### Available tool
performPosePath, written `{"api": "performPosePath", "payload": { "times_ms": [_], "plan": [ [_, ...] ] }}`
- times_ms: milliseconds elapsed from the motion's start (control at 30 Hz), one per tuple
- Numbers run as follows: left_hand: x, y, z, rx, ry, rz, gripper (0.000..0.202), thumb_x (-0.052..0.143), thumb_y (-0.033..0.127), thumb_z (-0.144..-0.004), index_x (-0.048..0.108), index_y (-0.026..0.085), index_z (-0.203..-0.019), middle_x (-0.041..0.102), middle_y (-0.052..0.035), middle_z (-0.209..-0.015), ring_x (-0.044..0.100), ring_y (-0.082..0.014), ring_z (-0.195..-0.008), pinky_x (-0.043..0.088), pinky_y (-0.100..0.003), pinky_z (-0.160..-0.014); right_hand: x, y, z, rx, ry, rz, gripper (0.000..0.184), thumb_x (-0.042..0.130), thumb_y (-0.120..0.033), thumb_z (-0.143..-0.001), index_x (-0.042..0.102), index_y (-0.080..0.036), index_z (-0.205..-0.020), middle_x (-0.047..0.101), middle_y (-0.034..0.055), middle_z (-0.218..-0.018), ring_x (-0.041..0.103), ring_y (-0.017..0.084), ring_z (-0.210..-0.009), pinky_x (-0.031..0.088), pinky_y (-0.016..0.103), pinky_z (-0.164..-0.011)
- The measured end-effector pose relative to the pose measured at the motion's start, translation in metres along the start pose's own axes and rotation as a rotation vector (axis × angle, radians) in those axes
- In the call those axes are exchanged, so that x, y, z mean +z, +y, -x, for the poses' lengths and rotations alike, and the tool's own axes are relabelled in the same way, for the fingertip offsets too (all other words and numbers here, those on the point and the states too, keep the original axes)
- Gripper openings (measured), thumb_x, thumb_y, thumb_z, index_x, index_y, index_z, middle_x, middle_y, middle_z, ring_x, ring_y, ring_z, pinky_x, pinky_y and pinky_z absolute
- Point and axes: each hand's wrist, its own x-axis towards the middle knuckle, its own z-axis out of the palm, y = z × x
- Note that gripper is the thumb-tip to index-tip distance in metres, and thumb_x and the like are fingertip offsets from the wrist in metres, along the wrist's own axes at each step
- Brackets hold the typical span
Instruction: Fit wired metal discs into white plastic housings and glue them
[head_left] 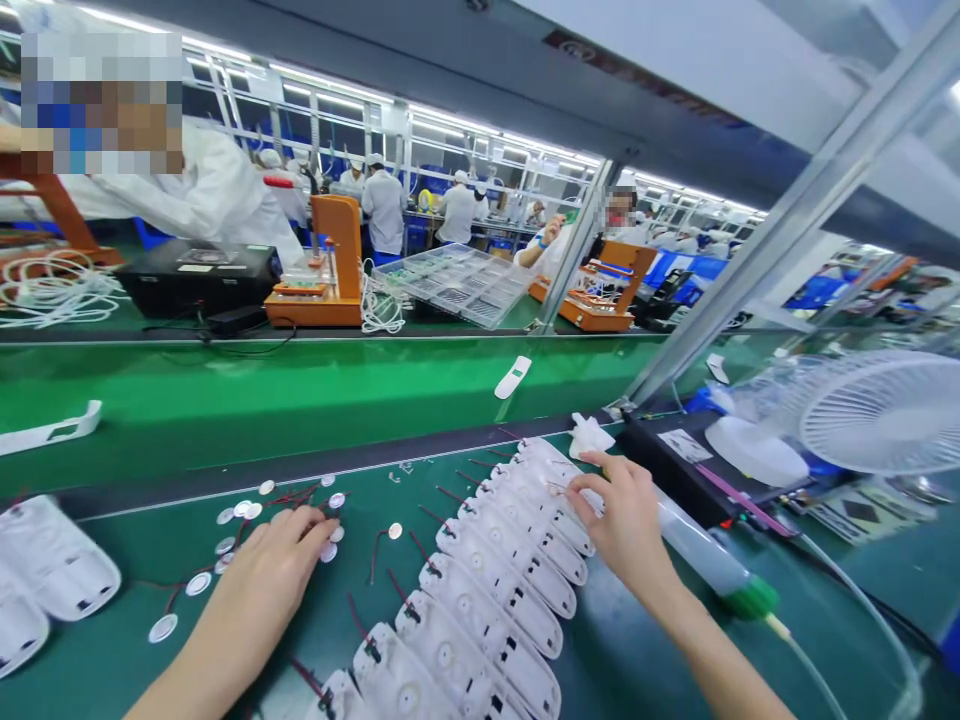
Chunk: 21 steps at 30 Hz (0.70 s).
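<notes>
My left hand (274, 555) lies low over a loose group of silver discs with thin dark red wires. Its thumb and forefinger close at a disc (337, 534) at the group's right edge. My right hand (626, 510) is at the far end of a slanting row of white plastic shells (465, 605). Its fingers are pinched over the farthest shell, at what looks like a thin wire (556, 489). Several shells have dark red wires sticking out on their left side. One wired disc (395, 531) lies alone between the group and the row.
More white shells (64, 560) lie at left. A clear tube with a green end (752, 597), a black box (660, 460) and a white fan (885, 415) stand at right. Beyond the bench edge, a green belt (375, 385) carries white parts. People in white work behind it.
</notes>
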Motion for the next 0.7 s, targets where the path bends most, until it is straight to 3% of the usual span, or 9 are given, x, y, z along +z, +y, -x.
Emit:
{"api": "performPosePath", "payload": {
  "times_ms": [133,267,533,700],
  "plan": [
    [0.002,0.001,0.001,0.013,0.018,0.028,0.038,0.028,0.035,-0.092,0.064,0.023,-0.089,0.062,-0.0052,-0.095,0.06,-0.0219,-0.084,0.045,-0.034,-0.075,0.015,-0.005,0.003,0.04,-0.098,0.017,0.014,0.059,-0.016,-0.074,0.06,-0.022,-0.062,0.055,0.0065,-0.111,0.037,0.033,-0.109,0.036,0.051,-0.082],
    [0.007,-0.002,-0.004,0.042,0.102,0.107,0.038,0.03,0.043,-0.091,0.063,0.023,-0.093,0.063,-0.0049,-0.097,0.061,-0.0207,-0.081,0.046,-0.032,-0.072,0.023,-0.017,0.001,0.095,-0.179,0.034,0.015,0.056,-0.014,-0.075,0.061,-0.02,-0.063,0.054,0.0067,-0.115,0.035,0.033,-0.113,0.034,0.053,-0.083],
    [0.005,-0.001,-0.007,0.011,0.0,0.237,0.031,0.033,0.038,-0.088,0.058,0.023,-0.076,0.061,-0.0016,-0.078,0.06,-0.0175,-0.067,0.046,-0.028,-0.064,0.03,-0.022,-0.009,0.155,-0.244,0.043,0.018,0.053,-0.01,-0.074,0.06,-0.018,-0.06,0.055,0.0087,-0.112,0.037,0.033,-0.112,0.034,0.053,-0.083],
    [0.001,0.0,-0.005,-0.036,0.032,0.308,0.028,0.035,0.04,-0.088,0.057,0.023,-0.085,0.06,-0.0014,-0.082,0.06,-0.0159,-0.072,0.046,-0.024,-0.065,0.03,-0.022,-0.009,0.166,-0.256,0.034,0.018,0.054,-0.008,-0.073,0.06,-0.017,-0.058,0.056,0.0095,-0.109,0.039,0.034,-0.11,0.034,0.054,-0.083]
  ]
}}
